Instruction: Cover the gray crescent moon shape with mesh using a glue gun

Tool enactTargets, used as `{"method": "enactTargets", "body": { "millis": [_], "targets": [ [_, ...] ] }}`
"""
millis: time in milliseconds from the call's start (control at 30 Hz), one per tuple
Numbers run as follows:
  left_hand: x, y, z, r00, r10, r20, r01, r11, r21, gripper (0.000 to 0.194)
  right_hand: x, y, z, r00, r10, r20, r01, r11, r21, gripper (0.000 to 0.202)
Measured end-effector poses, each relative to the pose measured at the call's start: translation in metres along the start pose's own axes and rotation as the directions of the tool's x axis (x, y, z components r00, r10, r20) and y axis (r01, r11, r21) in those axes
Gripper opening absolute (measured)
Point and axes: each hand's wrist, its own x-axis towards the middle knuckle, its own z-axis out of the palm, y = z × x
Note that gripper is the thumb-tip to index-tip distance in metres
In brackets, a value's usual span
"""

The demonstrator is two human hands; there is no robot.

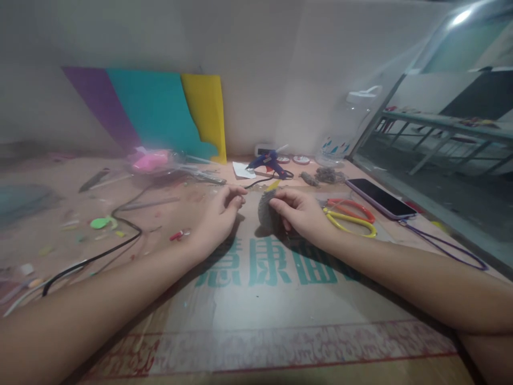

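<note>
Grey piece (265, 212) pinched in right hand (298, 215); left hand (219, 214) near, thumb parted from forefinger.

The bare, slim-fingered left hand (224, 212) and bare, slim-fingered right hand (300, 213) join narrow, uncovered wrists (196, 247). The long, slender left forearm (132, 293) and right forearm (404, 272) are also bare, smooth in outline, thickening gradually away from the hands.

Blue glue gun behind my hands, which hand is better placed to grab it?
Probably your left hand: it looks empty, while your right hand pinches the grey piece. The blue glue gun lies beyond both.
</note>
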Motion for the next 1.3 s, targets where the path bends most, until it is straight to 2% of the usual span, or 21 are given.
{"method": "enactTargets", "body": {
  "millis": [67,233,400,533,600,667,767,833,900,933,1000,1067,1133,1200,1300],
  "targets": [
    [0.001,0.001,-0.001,1.000,-0.004,0.014,0.004,1.000,0.013,0.014,-0.001,-0.003,0.000,0.999,-0.042,-0.016,0.042,0.999,-0.021,0.019],
    [0.000,0.008,0.000,0.989,-0.121,0.088,0.130,0.986,-0.109,0.030,-0.002,-0.009,0.000,0.995,-0.077,-0.057,0.072,0.994,-0.077,0.021],
    [-0.004,0.011,0.001,0.972,-0.109,0.208,0.137,0.983,-0.126,0.032,-0.002,-0.006,0.001,0.998,-0.054,-0.028,0.052,0.996,-0.074,0.023],
    [-0.007,0.015,0.001,0.985,-0.080,0.153,0.082,0.997,-0.007,0.024,-0.004,-0.004,0.001,0.997,-0.075,0.011,0.076,0.992,-0.104,0.028],
    [-0.007,0.017,0.001,0.988,-0.083,0.133,0.085,0.996,-0.007,0.023,-0.004,-0.004,-0.001,0.994,-0.107,0.004,0.107,0.988,-0.114,0.033],
    [-0.007,0.018,0.001,0.986,-0.098,0.133,0.106,0.993,-0.051,0.023,-0.002,-0.002,-0.003,0.987,-0.148,-0.055,0.143,0.986,-0.088,0.035],
    [-0.006,0.017,0.001,0.986,-0.121,0.118,0.133,0.987,-0.092,0.023,0.002,0.001,-0.006,0.962,-0.202,-0.185,0.203,0.979,-0.015,0.027],
    [-0.006,0.015,0.001,0.991,-0.104,0.084,0.111,0.991,-0.079,0.023,0.004,0.003,-0.006,0.953,-0.218,-0.211,0.219,0.976,-0.019,0.023],
    [-0.007,0.015,-0.001,1.000,-0.008,0.019,0.008,1.000,-0.013,0.020,0.002,0.001,-0.005,0.957,-0.229,-0.180,0.214,0.972,-0.098,0.020],
    [-0.007,0.015,-0.002,0.997,0.081,-0.014,-0.080,0.996,0.042,0.018,0.000,0.000,-0.004,0.958,-0.240,-0.158,0.218,0.965,-0.143,0.018],
    [-0.008,0.016,-0.005,0.956,0.290,-0.040,-0.279,0.944,0.177,0.011,-0.005,-0.003,-0.002,0.962,-0.261,-0.080,0.240,0.948,-0.211,0.013],
    [-0.010,0.018,-0.007,0.899,0.437,0.007,-0.422,0.864,0.273,0.008,-0.009,-0.006,0.000,0.964,-0.266,0.029,0.266,0.942,-0.206,0.011],
    [-0.011,0.019,-0.009,0.865,0.499,0.049,-0.491,0.824,0.282,0.004,-0.010,-0.007,0.001,0.964,-0.244,0.109,0.258,0.957,-0.135,0.014],
    [-0.011,0.020,-0.010,0.821,0.567,0.061,-0.558,0.776,0.296,0.002,-0.009,-0.005,0.001,0.968,-0.215,0.127,0.219,0.975,-0.023,0.014],
    [-0.010,0.021,-0.012,0.779,0.621,0.091,-0.602,0.698,0.387,0.008,-0.004,-0.001,-0.001,0.980,-0.121,0.157,0.095,0.982,0.165,0.012]
  ]
}}
